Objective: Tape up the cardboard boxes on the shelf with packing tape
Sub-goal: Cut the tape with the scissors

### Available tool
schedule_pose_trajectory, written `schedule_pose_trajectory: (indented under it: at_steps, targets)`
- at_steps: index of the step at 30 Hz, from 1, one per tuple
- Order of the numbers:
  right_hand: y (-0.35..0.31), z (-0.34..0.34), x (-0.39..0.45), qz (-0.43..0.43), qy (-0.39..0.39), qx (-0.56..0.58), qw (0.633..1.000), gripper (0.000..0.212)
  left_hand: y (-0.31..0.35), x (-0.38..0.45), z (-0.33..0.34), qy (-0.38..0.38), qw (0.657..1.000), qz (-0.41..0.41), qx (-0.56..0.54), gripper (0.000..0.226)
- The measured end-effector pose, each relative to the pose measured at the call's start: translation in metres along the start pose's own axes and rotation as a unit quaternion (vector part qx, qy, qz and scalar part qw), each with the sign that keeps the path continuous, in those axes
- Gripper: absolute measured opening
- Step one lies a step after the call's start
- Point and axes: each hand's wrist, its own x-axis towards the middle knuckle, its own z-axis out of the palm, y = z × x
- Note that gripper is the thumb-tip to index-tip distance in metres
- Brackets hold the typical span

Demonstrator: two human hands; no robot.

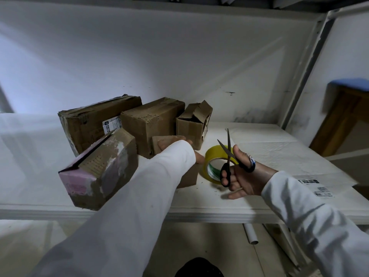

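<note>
left hand [175,145] on small box [186,174] | right hand [242,176] holds scissors [227,162] | labels unreadable

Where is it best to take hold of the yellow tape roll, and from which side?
Grip the tape roll by its top rim, thumb through the hole, coming from above. It stands on edge with the hole facing the camera; a small box crowds its left and the right hand with scissors its front.

Storeroom or packing area, white metal shelf [259,212] across the frame's middle, worn cardboard boxes [151,120] with shipping labels at centre left, bare white wall [159,56] behind, steel upright [307,68] at upper right
</note>
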Motion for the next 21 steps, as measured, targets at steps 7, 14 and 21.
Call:
schedule_pose_trajectory:
  at_steps: [7, 14, 21]
  targets:
    - [0.001, -0.005, 0.003, -0.019, -0.020, 0.016, 1.000, 0.094, 0.017, -0.009, 0.020, 0.139, 0.982, 0.062, -0.115, 0.054]
    - [0.002, 0.001, 0.007, -0.025, -0.028, 0.021, 0.999, 0.084, 0.013, -0.018, 0.021, 0.182, 0.908, 0.140, -0.350, 0.034]
    - [0.000, -0.003, 0.009, -0.029, -0.002, 0.073, 0.997, 0.075, 0.048, -0.018, 0.007, 0.157, 0.908, 0.116, -0.371, 0.036]
